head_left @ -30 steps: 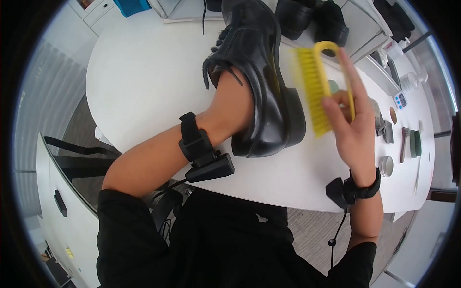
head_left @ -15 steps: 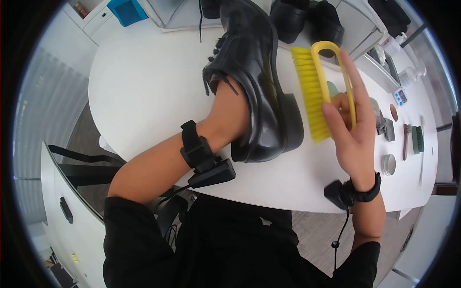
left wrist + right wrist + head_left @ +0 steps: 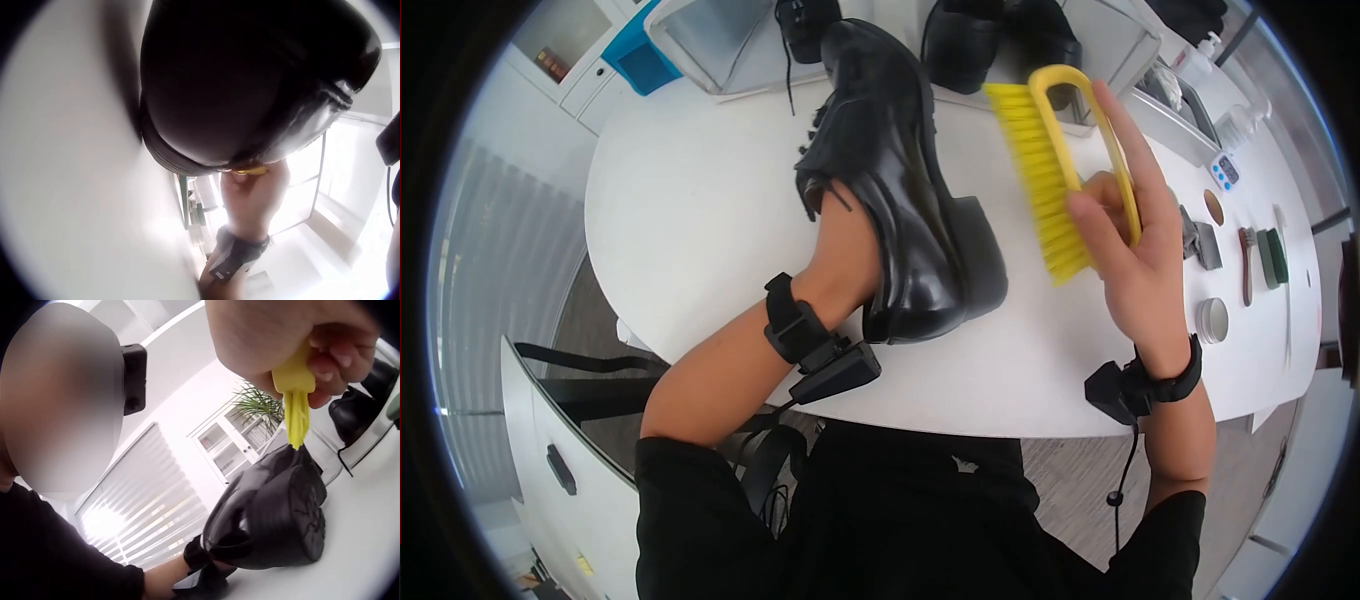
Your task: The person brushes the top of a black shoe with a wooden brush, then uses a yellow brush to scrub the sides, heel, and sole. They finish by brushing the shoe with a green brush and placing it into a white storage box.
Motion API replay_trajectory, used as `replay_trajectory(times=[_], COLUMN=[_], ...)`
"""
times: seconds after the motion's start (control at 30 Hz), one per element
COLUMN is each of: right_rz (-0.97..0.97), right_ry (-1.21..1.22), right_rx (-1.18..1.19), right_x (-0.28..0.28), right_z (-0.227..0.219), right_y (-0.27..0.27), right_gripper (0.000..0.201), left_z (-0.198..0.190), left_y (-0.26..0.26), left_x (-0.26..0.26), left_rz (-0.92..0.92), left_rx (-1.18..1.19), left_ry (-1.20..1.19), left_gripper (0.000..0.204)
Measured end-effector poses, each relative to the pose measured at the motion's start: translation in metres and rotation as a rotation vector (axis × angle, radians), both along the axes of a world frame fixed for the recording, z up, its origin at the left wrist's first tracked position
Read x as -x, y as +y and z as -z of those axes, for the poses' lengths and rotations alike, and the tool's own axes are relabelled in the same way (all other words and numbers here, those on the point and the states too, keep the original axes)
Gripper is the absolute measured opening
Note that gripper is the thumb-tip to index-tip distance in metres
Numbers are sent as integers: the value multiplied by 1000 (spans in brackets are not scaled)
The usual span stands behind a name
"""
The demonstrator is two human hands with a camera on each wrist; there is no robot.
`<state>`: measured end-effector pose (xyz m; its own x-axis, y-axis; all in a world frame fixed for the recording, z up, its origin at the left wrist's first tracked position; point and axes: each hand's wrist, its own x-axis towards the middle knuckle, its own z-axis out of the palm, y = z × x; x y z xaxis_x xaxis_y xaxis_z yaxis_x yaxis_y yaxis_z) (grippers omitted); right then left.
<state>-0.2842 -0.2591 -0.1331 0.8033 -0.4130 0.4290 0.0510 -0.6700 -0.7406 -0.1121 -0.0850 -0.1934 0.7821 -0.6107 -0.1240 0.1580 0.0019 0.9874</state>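
Note:
A glossy black lace-up shoe [image 3: 890,190] with a block heel is on its side over the white table [image 3: 690,200], its toe pointing away. My left hand [image 3: 848,240] reaches into its opening; the fingers are hidden inside. In the right wrist view the shoe's heel [image 3: 306,519] faces the camera. My right hand [image 3: 1140,250] grips a yellow brush [image 3: 1050,170] by its looped handle, thumb on the near bar and index finger stretched along the far one. The yellow bristles face the shoe, with a strip of table showing between them in the head view.
More black shoes [image 3: 962,45] stand at a clear-sided box [image 3: 710,45] at the back. To the right lie a round tin [image 3: 1212,320], a brown-handled brush [image 3: 1247,265], a green brush [image 3: 1273,257] and a small timer [image 3: 1224,171]. Bottles [image 3: 1240,125] stand behind.
The head view has shifted, so more of the back of the table shows. The shoe appears further left, its toe now in view. The brush, blurred earlier, is sharper and still in my right hand.

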Motion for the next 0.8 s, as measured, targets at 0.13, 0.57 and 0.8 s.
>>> replay_trajectory(times=[0.13, 0.57, 0.8], right_rz=[-153, -251, -21], right_ry=[-33, -54, 37], right_rx=[-36, -40, 37], right_x=[2, 4, -3], right_z=[-2, -2, 11], right_y=[20, 23, 3], right_gripper=[74, 79, 79], left_z=[-5, 13, 10], left_y=[1, 17, 17], left_x=[1, -16, -10], left_rz=[89, 245, 23], left_rx=[247, 460, 230], left_ry=[246, 519, 362], left_gripper=[49, 71, 64])
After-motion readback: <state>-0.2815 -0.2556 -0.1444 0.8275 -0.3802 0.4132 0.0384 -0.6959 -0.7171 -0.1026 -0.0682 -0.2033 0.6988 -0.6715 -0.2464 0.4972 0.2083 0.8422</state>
